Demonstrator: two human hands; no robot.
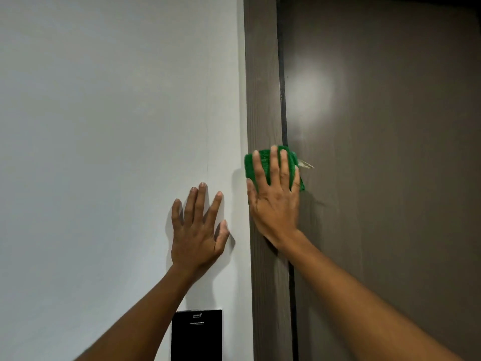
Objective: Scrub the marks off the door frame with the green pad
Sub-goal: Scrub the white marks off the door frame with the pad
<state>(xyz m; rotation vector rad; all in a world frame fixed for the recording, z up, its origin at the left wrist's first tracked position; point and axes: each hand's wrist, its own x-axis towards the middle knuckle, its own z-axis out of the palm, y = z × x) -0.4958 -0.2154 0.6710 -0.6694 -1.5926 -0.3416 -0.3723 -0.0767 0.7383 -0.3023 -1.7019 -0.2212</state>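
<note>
A brown wood-grain door frame (263, 74) runs top to bottom in the head view, between the white wall and the dark door. My right hand (274, 196) presses the green pad (250, 165) flat against the frame, fingers spread over it; the pad's edges show around my fingers, with a small pale tag at its right. My left hand (199, 230) lies flat on the wall just left of the frame, fingers apart, holding nothing. No marks on the frame can be made out.
The dark brown door (390, 152) fills the right side, with a bright glare patch on it. A white wall (104, 126) fills the left. A black panel (197, 334) is mounted on the wall below my left forearm.
</note>
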